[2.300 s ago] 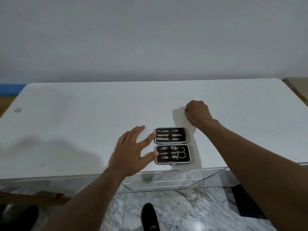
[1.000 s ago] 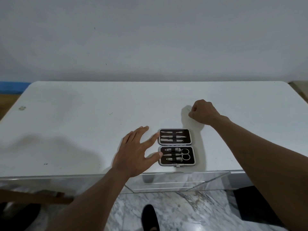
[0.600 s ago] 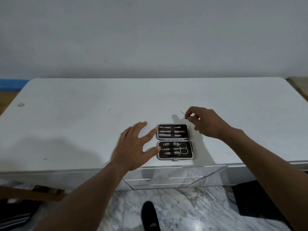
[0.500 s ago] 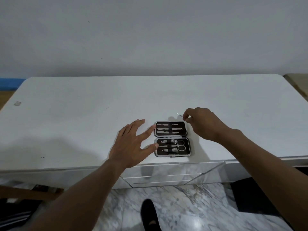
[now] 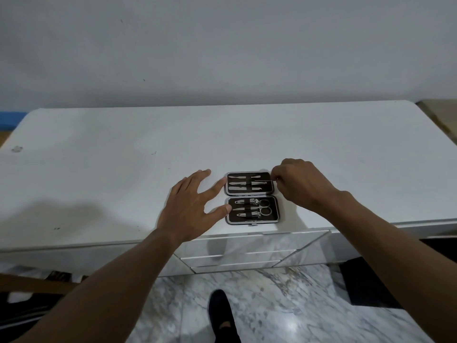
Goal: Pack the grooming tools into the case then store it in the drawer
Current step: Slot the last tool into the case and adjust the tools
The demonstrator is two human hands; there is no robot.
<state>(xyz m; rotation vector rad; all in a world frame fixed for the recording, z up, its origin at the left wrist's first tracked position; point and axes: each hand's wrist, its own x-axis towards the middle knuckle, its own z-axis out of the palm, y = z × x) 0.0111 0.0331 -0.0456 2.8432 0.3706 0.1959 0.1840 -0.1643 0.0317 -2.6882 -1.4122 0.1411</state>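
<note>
White table [image 5: 99,169], open case [image 5: 231,218], right hand [image 5: 304,186] pinching tool [image 5: 265,181]

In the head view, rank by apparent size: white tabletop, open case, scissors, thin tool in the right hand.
1. white tabletop
2. open case
3. scissors
4. thin tool; the right hand hides part of it, so the last two places are unsure.
</note>
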